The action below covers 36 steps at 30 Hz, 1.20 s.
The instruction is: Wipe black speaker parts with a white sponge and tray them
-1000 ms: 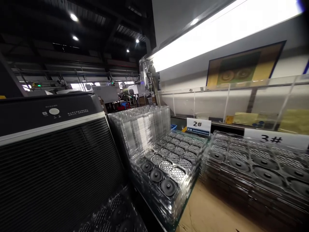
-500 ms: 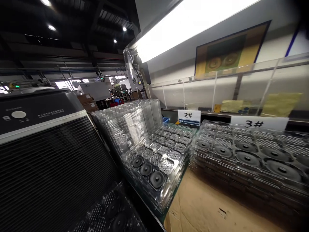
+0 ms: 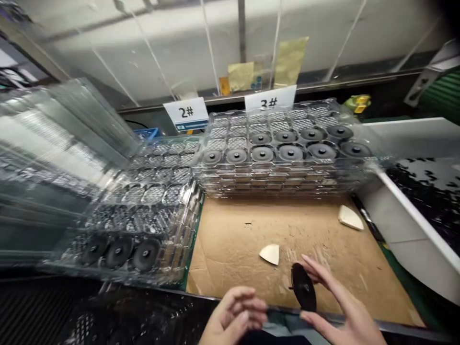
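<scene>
My right hand [image 3: 339, 306] holds a flat, round black speaker part [image 3: 304, 287] on edge, pinching it between thumb and fingers. My left hand [image 3: 233, 316] is loosely curled a little to the left of that part, not touching it and holding nothing. Both hands are above the near edge of a cardboard sheet [image 3: 230, 254]. Two cream, wedge-shaped pieces lie on the sheet: one [image 3: 270, 254] just beyond my hands, the other [image 3: 350, 218] further right. Beyond them stands a stack of clear plastic trays [image 3: 283, 172] with rows of black speaker parts.
A second stack of clear trays [image 3: 143, 215] stands left of the cardboard, under a tall pile of clear trays [image 3: 53, 134]. Labels 2# [image 3: 186, 113] and 3# [image 3: 270, 99] stand behind the stacks. A white-edged bin [image 3: 420, 201] with black scraps is on the right.
The view has swung down from the hall and wall onto the bench. My hands have come into view, with the right one holding the black round part above the cardboard.
</scene>
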Each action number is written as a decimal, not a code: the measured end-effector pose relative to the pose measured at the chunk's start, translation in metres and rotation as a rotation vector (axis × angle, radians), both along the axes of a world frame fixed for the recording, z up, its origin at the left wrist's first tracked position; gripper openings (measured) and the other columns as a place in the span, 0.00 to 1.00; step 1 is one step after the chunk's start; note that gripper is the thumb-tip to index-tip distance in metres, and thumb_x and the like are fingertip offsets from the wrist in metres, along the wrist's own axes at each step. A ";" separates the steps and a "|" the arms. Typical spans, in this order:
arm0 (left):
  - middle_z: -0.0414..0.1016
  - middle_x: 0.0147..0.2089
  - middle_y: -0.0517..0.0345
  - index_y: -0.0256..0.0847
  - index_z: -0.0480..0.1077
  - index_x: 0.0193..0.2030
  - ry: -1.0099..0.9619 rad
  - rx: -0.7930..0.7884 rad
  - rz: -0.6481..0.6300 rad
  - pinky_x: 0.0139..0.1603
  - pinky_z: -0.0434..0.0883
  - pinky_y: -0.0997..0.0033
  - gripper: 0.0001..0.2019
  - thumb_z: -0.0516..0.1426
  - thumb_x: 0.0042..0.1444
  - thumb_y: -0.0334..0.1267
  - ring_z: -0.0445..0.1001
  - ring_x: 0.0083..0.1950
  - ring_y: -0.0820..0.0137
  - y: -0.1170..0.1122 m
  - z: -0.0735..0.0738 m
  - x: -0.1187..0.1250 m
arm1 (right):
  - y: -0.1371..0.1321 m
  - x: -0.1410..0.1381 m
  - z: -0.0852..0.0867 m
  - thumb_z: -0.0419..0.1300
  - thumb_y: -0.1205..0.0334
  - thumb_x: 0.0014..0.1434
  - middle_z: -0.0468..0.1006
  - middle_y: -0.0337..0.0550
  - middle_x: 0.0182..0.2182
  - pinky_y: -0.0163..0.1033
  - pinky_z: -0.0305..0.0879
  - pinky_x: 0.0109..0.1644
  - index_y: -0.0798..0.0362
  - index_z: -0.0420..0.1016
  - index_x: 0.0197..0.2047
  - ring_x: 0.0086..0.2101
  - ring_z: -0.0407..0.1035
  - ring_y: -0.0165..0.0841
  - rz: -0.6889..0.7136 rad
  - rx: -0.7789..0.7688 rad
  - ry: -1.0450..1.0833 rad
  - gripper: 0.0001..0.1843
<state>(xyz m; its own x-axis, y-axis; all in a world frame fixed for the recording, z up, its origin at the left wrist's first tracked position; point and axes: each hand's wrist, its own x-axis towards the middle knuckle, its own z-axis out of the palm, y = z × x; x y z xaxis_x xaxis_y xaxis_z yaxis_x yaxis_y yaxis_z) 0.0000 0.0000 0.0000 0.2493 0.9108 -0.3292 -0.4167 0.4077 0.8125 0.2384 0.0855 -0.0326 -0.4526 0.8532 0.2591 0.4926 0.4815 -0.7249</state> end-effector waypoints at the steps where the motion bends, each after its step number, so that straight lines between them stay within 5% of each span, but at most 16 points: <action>1: 0.74 0.53 0.58 0.54 0.70 0.50 0.016 -0.010 0.064 0.54 0.67 0.63 0.14 0.58 0.56 0.41 0.71 0.53 0.67 0.008 -0.006 0.003 | -0.002 -0.001 0.003 0.59 0.53 0.58 0.71 0.47 0.54 0.37 0.72 0.49 0.45 0.45 0.67 0.49 0.70 0.38 -0.030 -0.022 0.025 0.39; 3: 0.70 0.58 0.56 0.55 0.71 0.50 -0.015 -0.018 0.138 0.55 0.66 0.61 0.20 0.63 0.48 0.44 0.69 0.57 0.61 0.020 -0.015 0.013 | -0.006 -0.008 0.011 0.61 0.49 0.55 0.72 0.45 0.52 0.37 0.71 0.49 0.43 0.47 0.66 0.49 0.71 0.38 0.023 -0.043 0.044 0.41; 6: 0.66 0.62 0.51 0.54 0.69 0.53 -0.163 -0.002 0.087 0.58 0.63 0.57 0.32 0.68 0.37 0.48 0.65 0.61 0.54 0.032 -0.019 0.028 | -0.008 -0.027 0.022 0.64 0.45 0.51 0.73 0.42 0.51 0.39 0.69 0.52 0.40 0.50 0.64 0.50 0.68 0.38 0.157 -0.001 0.029 0.42; 11: 0.73 0.56 0.49 0.51 0.73 0.48 -0.140 -0.037 0.217 0.59 0.61 0.62 0.34 0.69 0.28 0.50 0.66 0.60 0.56 0.041 -0.023 0.023 | 0.004 -0.051 0.027 0.60 0.39 0.51 0.72 0.47 0.51 0.45 0.67 0.52 0.46 0.47 0.66 0.51 0.66 0.41 0.220 0.065 -0.060 0.45; 17: 0.75 0.52 0.52 0.51 0.72 0.49 -0.317 -0.241 0.445 0.51 0.69 0.63 0.33 0.68 0.30 0.51 0.75 0.49 0.58 0.045 -0.015 -0.003 | 0.034 -0.061 -0.010 0.48 0.54 0.65 0.69 0.55 0.50 0.50 0.70 0.45 0.50 0.67 0.56 0.46 0.69 0.44 -0.131 0.062 -0.278 0.20; 20: 0.75 0.51 0.51 0.48 0.71 0.50 -0.322 -0.224 0.540 0.55 0.68 0.61 0.31 0.66 0.35 0.51 0.75 0.50 0.58 0.048 -0.007 -0.011 | 0.036 -0.066 -0.036 0.46 0.56 0.65 0.69 0.59 0.48 0.48 0.70 0.43 0.57 0.72 0.48 0.43 0.70 0.43 -0.107 0.067 -0.240 0.19; 23: 0.75 0.52 0.50 0.47 0.71 0.50 -0.325 -0.188 0.543 0.57 0.66 0.58 0.31 0.66 0.35 0.50 0.74 0.51 0.57 0.052 -0.005 -0.014 | 0.033 -0.069 -0.042 0.46 0.59 0.66 0.74 0.51 0.37 0.43 0.69 0.39 0.56 0.73 0.45 0.37 0.71 0.38 -0.012 0.072 -0.183 0.17; 26: 0.74 0.53 0.49 0.47 0.70 0.52 -0.320 -0.156 0.518 0.57 0.66 0.59 0.33 0.67 0.35 0.50 0.73 0.52 0.57 0.056 -0.004 -0.011 | 0.037 -0.073 -0.017 0.50 0.61 0.64 0.75 0.43 0.30 0.41 0.66 0.36 0.51 0.73 0.44 0.31 0.69 0.35 0.045 0.051 -0.158 0.11; 30: 0.75 0.51 0.53 0.48 0.71 0.50 -0.268 -0.124 0.482 0.49 0.71 0.69 0.33 0.68 0.33 0.48 0.74 0.49 0.62 0.058 0.004 0.001 | 0.035 -0.088 0.050 0.51 0.65 0.64 0.76 0.42 0.40 0.39 0.63 0.41 0.49 0.67 0.51 0.37 0.68 0.33 -0.002 0.035 0.009 0.13; 32: 0.75 0.50 0.55 0.48 0.72 0.49 -0.248 -0.105 0.455 0.47 0.71 0.74 0.32 0.69 0.32 0.48 0.74 0.49 0.65 0.057 0.010 0.006 | 0.025 -0.096 0.078 0.50 0.67 0.63 0.76 0.44 0.40 0.40 0.61 0.43 0.53 0.66 0.52 0.39 0.67 0.34 0.053 0.150 0.160 0.14; 36: 0.75 0.49 0.58 0.50 0.72 0.47 -0.194 -0.106 0.467 0.50 0.71 0.71 0.30 0.70 0.33 0.44 0.74 0.49 0.63 0.052 0.020 0.012 | 0.009 -0.100 0.099 0.50 0.71 0.61 0.77 0.41 0.36 0.37 0.60 0.36 0.56 0.69 0.47 0.32 0.67 0.30 0.282 0.021 0.149 0.12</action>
